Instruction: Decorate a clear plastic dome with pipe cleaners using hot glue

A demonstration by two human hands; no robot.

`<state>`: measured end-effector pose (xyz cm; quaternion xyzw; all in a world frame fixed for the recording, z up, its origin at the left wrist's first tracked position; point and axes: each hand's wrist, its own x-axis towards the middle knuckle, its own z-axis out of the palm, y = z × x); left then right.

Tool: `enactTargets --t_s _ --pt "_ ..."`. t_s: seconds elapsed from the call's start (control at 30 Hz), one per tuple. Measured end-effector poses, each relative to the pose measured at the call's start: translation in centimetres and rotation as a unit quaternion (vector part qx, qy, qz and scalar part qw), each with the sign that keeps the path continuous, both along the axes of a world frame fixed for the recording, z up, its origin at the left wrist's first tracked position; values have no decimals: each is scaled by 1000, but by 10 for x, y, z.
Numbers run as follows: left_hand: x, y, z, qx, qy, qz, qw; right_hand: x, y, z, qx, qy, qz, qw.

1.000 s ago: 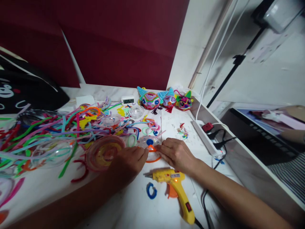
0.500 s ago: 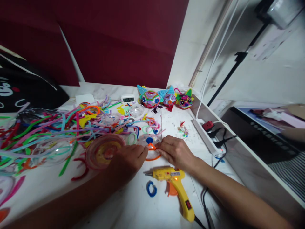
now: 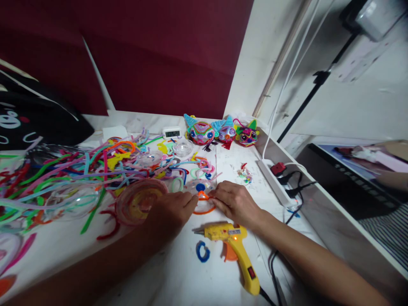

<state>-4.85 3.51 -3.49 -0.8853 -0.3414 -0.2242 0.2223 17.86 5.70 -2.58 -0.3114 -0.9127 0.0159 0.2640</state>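
A clear plastic shell [image 3: 190, 187] with a blue disc [image 3: 200, 187] on it lies between my hands. An orange pipe cleaner [image 3: 204, 211] curves along its near side and peaks just below the disc. My left hand [image 3: 174, 208] is closed, its fingertips pinching the orange strip's left end. From the other side, my right hand [image 3: 237, 202] pinches the right end with bent fingers. Both thumbs are partly hidden. Close in front of the hands lies a yellow glue gun [image 3: 225, 233], nozzle to the left and its light lit. A curled blue pipe cleaner piece [image 3: 198, 254] rests below the nozzle.
Tangled pipe cleaners [image 3: 70, 170] cover the left side, beside a round pinkish dish [image 3: 119, 208]. Several decorated animal-head balls [image 3: 202, 132] stand at the back, near a small digital clock [image 3: 172, 133]. A power strip [image 3: 276, 182] with cables lines the right edge.
The view has shifted very slightly. Both hands stay in place on the orange pipe cleaner, with hardly any visible movement.
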Motion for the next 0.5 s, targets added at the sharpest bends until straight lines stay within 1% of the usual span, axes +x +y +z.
enactTargets --t_s 0.3,0.5 --pt "0 0 -3 5 7 3 1000 -1 -1 1 7 -8 -4 1000" --pt "0 1 -1 -31 12 9 999 -3 -2 1 12 -8 -7 1000"
